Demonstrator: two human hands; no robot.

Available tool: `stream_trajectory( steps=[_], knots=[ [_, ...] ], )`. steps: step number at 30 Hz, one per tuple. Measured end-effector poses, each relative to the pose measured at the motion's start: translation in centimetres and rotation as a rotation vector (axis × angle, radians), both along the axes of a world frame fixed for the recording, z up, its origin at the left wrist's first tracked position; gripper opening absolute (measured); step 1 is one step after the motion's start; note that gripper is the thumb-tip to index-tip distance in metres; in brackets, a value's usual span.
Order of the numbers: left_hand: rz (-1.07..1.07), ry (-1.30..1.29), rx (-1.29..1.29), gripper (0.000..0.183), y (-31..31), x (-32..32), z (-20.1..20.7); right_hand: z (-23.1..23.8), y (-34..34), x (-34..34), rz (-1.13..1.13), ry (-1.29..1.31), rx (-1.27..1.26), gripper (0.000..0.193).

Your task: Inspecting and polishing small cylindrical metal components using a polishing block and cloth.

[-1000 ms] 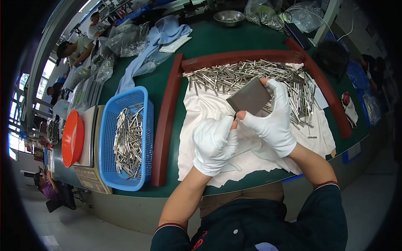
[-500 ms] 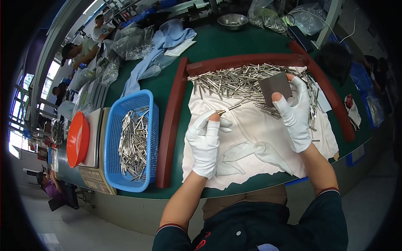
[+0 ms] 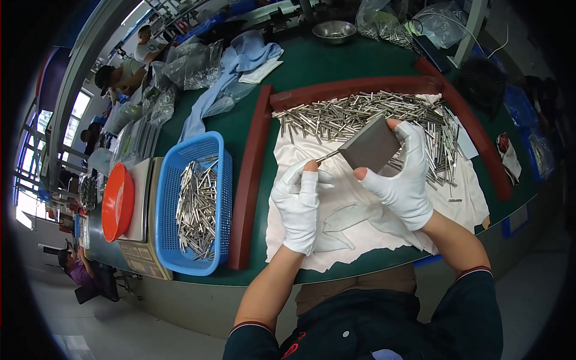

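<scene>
The dark block [image 3: 372, 147] has shifted left, up to the metal pin [image 3: 328, 157]. Left hand [image 3: 297, 203]: fingers pinch the pin. Right hand [image 3: 407, 180]: fingers grip the block.

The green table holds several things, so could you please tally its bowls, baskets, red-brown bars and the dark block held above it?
Orange bowl: 1
Metal bowl: 1
Blue basket: 1
Red-brown bars: 3
Dark block: 1
Total: 7

The left hand [image 3: 296, 207] and right hand [image 3: 403, 180] are covered by white gloves [image 3: 294, 223], some fingertips [image 3: 360, 173] bare. A dark short-sleeved shirt [image 3: 384, 324] is worn, its cuffs [image 3: 476, 270] edged red and white, its front bearing a red marking [image 3: 292, 348] and a pale button [image 3: 345, 333], with brown trousers [image 3: 360, 288] below.
</scene>
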State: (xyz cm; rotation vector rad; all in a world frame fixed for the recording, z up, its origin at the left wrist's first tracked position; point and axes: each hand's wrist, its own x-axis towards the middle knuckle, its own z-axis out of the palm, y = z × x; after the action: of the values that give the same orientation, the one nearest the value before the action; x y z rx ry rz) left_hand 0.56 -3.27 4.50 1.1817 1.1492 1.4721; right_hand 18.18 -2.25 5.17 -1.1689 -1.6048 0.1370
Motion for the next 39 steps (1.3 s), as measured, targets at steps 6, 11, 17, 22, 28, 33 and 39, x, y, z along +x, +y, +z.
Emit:
stream_trajectory(
  steps=[6,11,17,22,28,33,39],
  knots=[
    [0.050,-0.028,0.025,0.014,-0.3,1.0,-0.9,-0.4,-0.1,-0.7,0.016,-0.017,-0.033,0.078],
    [0.140,0.282,0.331,0.007,0.0,1.0,-1.9,-0.3,0.4,-1.7,-0.011,0.084,-0.136,0.077],
    [0.198,0.650,0.646,0.010,0.4,0.7,-1.4,-0.8,0.6,-1.5,-0.005,0.028,-0.122,0.077],
    [0.307,0.806,0.816,0.011,0.8,-0.2,-0.7,-0.7,-0.2,-2.1,0.074,0.108,-0.149,0.075],
    [-0.046,0.807,1.033,0.013,-0.2,0.6,-1.5,-0.1,2.2,0.2,0.099,0.468,-0.273,0.068],
    [-0.156,0.223,0.474,0.016,0.1,-0.5,0.2,-0.6,2.6,4.2,0.080,0.601,-0.239,0.062],
    [-0.060,-0.180,0.049,0.027,1.7,-2.9,0.8,-0.7,2.9,2.9,0.054,0.633,-0.279,0.069]
  ],
)
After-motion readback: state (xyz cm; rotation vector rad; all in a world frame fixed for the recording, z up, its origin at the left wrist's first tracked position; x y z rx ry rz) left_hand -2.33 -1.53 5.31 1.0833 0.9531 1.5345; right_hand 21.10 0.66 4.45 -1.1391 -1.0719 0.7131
